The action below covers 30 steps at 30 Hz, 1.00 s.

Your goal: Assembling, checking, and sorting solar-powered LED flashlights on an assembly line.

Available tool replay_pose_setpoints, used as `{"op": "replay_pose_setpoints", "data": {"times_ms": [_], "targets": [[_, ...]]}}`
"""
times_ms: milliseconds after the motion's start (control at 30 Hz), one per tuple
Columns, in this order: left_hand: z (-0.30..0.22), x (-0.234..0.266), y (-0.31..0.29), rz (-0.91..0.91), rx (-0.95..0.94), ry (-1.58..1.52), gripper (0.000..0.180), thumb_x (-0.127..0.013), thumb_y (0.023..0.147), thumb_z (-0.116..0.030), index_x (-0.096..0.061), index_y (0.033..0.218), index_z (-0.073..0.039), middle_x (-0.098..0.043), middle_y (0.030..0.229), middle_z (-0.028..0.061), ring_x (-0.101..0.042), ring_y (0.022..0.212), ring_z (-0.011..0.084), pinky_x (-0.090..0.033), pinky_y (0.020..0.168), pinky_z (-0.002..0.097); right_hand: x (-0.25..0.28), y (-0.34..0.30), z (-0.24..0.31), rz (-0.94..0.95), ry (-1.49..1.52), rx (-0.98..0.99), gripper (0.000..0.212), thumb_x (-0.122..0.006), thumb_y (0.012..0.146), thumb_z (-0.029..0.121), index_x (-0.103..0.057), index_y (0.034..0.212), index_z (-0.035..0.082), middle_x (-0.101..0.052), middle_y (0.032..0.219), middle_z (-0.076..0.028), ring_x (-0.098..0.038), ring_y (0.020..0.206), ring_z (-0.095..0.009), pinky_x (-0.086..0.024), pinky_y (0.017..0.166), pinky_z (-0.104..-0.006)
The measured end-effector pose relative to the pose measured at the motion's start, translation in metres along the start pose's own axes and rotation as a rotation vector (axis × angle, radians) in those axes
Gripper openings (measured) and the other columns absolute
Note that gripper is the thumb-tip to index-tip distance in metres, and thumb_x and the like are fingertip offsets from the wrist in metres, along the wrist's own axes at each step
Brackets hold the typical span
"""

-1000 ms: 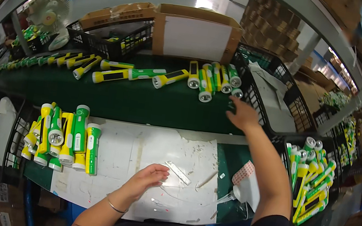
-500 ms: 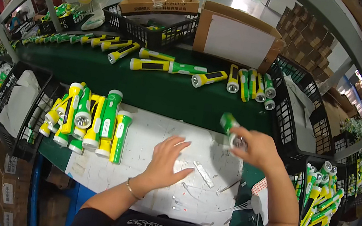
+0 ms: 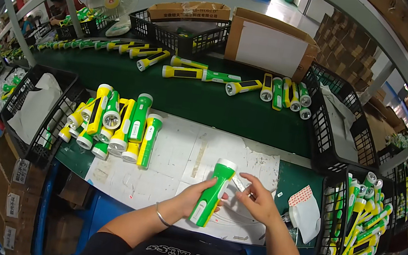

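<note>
A green and yellow flashlight [image 3: 212,194] with a white head stands tilted over the white board, its head pointing away from me. My left hand [image 3: 196,199] is wrapped round its body. Just to the right is my right hand [image 3: 259,201], its thumb and fingers apart and nothing seen between them. Behind those fingertips a small silvery strip [image 3: 238,181] shows, partly covered, seemingly lying on the board. To the left, several green and yellow flashlights [image 3: 123,123] are piled at the edge of the white board [image 3: 174,147].
Flashlights [image 3: 182,73] line the far side of the green table [image 3: 141,86]. Black crates stand left [image 3: 67,107] and right [image 3: 322,132]; a lower right crate [image 3: 328,214] holds several flashlights. A white pouch [image 3: 309,217] lies at the right edge. Behind are a carton [image 3: 272,45] and a fan [image 3: 111,0].
The flashlight that my right hand held over the board's far right has come nearer and is now in my left hand. My right hand has let go and drawn back. The view has shifted slightly.
</note>
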<state>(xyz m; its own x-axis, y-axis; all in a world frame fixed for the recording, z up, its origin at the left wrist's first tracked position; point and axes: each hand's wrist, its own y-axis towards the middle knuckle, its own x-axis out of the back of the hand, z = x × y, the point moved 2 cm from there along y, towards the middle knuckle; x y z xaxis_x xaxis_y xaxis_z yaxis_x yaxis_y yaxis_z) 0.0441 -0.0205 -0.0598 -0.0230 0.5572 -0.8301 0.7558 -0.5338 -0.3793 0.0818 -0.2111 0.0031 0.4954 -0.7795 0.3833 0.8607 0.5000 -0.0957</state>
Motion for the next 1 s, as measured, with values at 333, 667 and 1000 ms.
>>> {"op": "replay_pose_setpoints", "data": {"times_ms": [333,667,1000], "targets": [[0.011,-0.006,-0.001,-0.062,-0.048,-0.008,0.039,-0.047,0.091,-0.042,-0.047,0.113,-0.01,-0.058,0.085,0.0083,-0.056,0.069,0.0171,-0.049,0.062,0.0308,-0.023,-0.04,-0.021,0.004,0.043,-0.115,0.031,-0.064,0.082,0.023,-0.052,0.104,0.005,-0.054,0.069,-0.002,-0.05,0.06,-0.008,-0.041,0.055,-0.024],[0.004,-0.01,0.002,-0.115,-0.196,0.143,0.034,-0.049,0.092,-0.035,-0.044,0.114,-0.01,-0.057,0.088,0.009,-0.056,0.07,0.0169,-0.05,0.06,0.0314,-0.034,-0.032,0.014,-0.19,-0.516,0.377,0.013,-0.057,0.083,0.019,-0.058,0.08,0.007,-0.054,0.071,-0.012,-0.056,0.06,-0.031,-0.045,0.054,-0.0383],[0.003,-0.016,-0.003,-0.158,-0.455,0.59,0.041,-0.027,0.098,-0.04,-0.042,0.115,-0.005,-0.056,0.094,0.0088,-0.055,0.078,0.0133,-0.047,0.075,0.0283,-0.058,-0.021,0.026,-0.153,-0.949,0.542,0.015,-0.063,0.073,0.018,-0.052,0.067,0.011,-0.046,0.061,-0.005,-0.052,0.047,-0.022,-0.041,0.043,-0.0342]]}}
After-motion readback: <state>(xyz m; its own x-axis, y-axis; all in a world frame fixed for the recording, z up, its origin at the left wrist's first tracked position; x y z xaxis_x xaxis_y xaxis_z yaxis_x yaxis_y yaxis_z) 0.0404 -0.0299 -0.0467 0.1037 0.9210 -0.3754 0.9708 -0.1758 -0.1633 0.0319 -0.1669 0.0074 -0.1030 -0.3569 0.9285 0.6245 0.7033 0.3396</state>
